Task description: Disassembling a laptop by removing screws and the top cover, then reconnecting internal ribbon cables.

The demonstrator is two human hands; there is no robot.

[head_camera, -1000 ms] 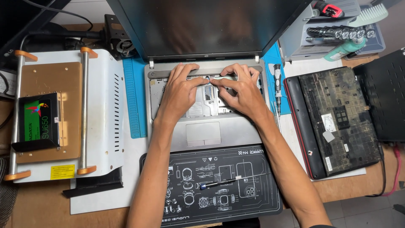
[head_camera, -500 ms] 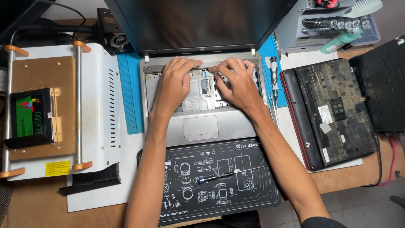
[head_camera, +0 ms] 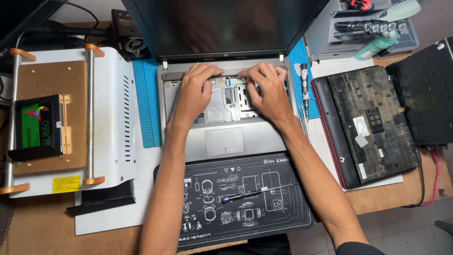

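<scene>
Laptop (head_camera: 226, 123) (keyboard off), both hands (head_camera: 196, 92) inside

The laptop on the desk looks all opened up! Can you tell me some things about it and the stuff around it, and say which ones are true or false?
1. Both hands, the left hand and right hand, rest on the open laptop. True.
2. The laptop's keyboard is in place. False: it is off, and bare metal and ribbon cables show.
3. A screwdriver lies on the black mat. True.
4. The green drive sits right of the laptop. False: it is on the left.
</scene>
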